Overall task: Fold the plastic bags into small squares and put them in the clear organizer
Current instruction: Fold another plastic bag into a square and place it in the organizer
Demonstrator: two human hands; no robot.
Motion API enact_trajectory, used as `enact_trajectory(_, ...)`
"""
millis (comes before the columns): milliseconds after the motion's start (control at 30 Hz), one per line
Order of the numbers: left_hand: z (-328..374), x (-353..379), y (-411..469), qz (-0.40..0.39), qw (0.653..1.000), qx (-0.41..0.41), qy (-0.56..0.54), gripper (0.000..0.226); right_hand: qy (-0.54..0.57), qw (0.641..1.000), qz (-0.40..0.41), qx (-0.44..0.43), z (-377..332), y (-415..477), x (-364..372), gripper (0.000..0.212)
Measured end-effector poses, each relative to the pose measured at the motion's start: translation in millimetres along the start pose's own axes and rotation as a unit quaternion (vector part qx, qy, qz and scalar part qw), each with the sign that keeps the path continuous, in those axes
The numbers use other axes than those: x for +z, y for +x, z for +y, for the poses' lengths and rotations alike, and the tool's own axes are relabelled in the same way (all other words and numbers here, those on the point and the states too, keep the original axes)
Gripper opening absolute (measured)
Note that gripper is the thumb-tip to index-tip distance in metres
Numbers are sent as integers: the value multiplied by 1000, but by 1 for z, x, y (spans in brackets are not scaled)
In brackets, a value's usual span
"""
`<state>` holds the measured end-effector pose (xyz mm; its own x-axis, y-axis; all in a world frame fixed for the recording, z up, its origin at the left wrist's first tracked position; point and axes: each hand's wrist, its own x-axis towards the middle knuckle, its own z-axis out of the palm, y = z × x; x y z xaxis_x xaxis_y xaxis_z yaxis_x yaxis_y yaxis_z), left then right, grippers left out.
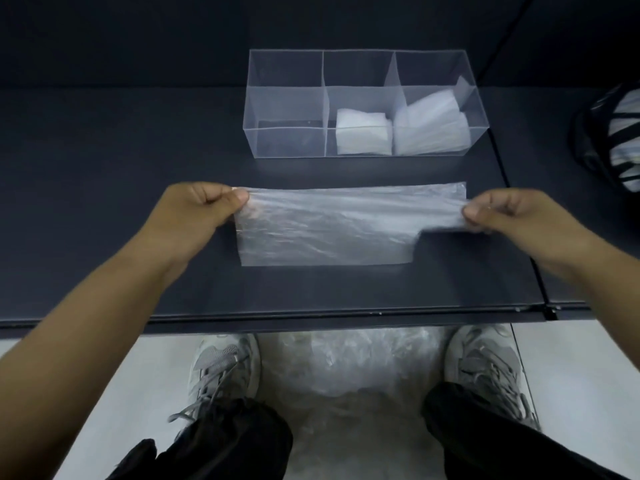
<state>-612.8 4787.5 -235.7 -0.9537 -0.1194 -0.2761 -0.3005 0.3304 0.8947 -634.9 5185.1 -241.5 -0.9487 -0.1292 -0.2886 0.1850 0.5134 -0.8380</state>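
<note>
The bag (pixel 325 230) lies long left-to-right on the tabletop (pixel 104 202), left hand (pixel 197 209) and right hand (pixel 505 213) each pinching an end in their grip.

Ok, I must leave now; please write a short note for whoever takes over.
Left hand pinches the plastic bag at its left end, right hand at its right end, stretched over the table.
Done: folded bags sit in the clear organizer, middle and right compartments; left one looks empty.
Remaining: fold this bag into a square, store it, then the pile on the floor.
</note>
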Motion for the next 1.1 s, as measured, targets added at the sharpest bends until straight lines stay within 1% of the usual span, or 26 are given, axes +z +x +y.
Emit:
enact_trajectory(67, -10, 8, 17, 17, 999, -10, 27, 19, -20, 999, 40, 20, 6, 21, 4, 15)
enact_trajectory(133, -19, 16, 28, 35, 998, -13, 57, 17, -43, 996, 72, 38, 11, 37, 8, 12)
enact_trajectory(200, -24, 22, 35, 58, 993, 1, 101, 19, -74, 991, 98, 44, 15, 47, 11, 16)
enact_trajectory(300, -27, 28, 39, 89, 980, 18, 176, 26, -88, 985, 137, 53, 17, 54, 12, 28)
enact_trajectory(367, -26, 33, 34, 104, 971, 23, 213, 24, -98, 981, 159, 57, 15, 56, 13, 34)
enact_trajectory(400, -24, 35, 30, 126, 963, 37, 235, 19, -109, 978, 167, 57, 15, 57, 13, 42)
enact_trajectory(433, -23, 38, 25, 159, 948, 74, 265, 15, -122, 976, 172, 57, 14, 58, 14, 48)
enact_trajectory(467, -21, 43, 18, 192, 925, 130, 300, 17, -130, 974, 176, 59, 14, 59, 15, 53)
enact_trajectory(500, -19, 50, 11, 207, 903, 193, 324, 23, -135, 972, 182, 64, 13, 61, 15, 57)
enact_trajectory(533, -17, 58, 3, 196, 887, 250, 336, 28, -141, 969, 189, 68, 12, 62, 16, 58)
enact_trajectory(567, -17, 67, -3, 159, 878, 289, 347, 33, -148, 967, 197, 70, 11, 63, 17, 57)
enact_trajectory(600, -18, 76, -7, 106, 875, 301, 364, 38, -156, 965, 198, 73, 10, 63, 17, 54)
enact_trajectory(667, -27, 85, -10, 13, 871, 261, 417, 48, -168, 964, 186, 86, 5, 62, 18, 45)
enact_trajectory(700, -33, 86, -8, -10, 864, 231, 447, 54, -183, 961, 186, 95, 1, 60, 20, 43)
enact_trajectory(733, -39, 86, -6, -24, 855, 207, 474, 61, -209, 952, 202, 95, -4, 58, 22, 39)
enact_trajectory(767, -45, 85, -4, -31, 846, 192, 496, 67, -252, 935, 236, 77, -10, 56, 27, 31)
enact_trajectory(800, -48, 85, -3, -34, 839, 186, 510, 74, -297, 914, 275, 34, -19, 52, 35, 25)
enact_trajectory(833, -49, 86, -2, -33, 834, 185, 519, 80, -322, 897, 299, -34, -30, 47, 48, 24)
enact_trajectory(867, -49, 87, -2, -33, 831, 185, 524, 84, -320, 895, 288, -118, -42, 42, 65, 26)
enact_trajectory(900, -48, 87, -2, -35, 829, 184, 527, 87, -299, 903, 240, -195, -53, 36, 86, 30)
enact_trajectory(933, -47, 87, -2, -38, 828, 182, 529, 89, -275, 914, 159, -253, -62, 30, 108, 35)
enact_trajectory(967, -47, 87, -2, -41, 825, 181, 534, 90, -259, 922, 67, -279, -68, 25, 131, 41)
enact_trajectory(1000, -47, 87, -3, -43, 821, 183, 540, 91, -256, 926, -13, -277, -71, 23, 150, 46)
enact_trajectory(1033, -47, 87, -2, -45, 818, 185, 543, 91, -262, 927, -63, -262, -68, 23, 165, 50)
enact_trajectory(1067, -47, 87, -2, -43, 820, 185, 540, 92, -284, 925, -84, -239, -62, 27, 173, 53)
enact_trajectory(1100, -48, 87, -2, -40, 823, 184, 536, 93, -324, 917, -84, -216, -52, 33, 175, 56)
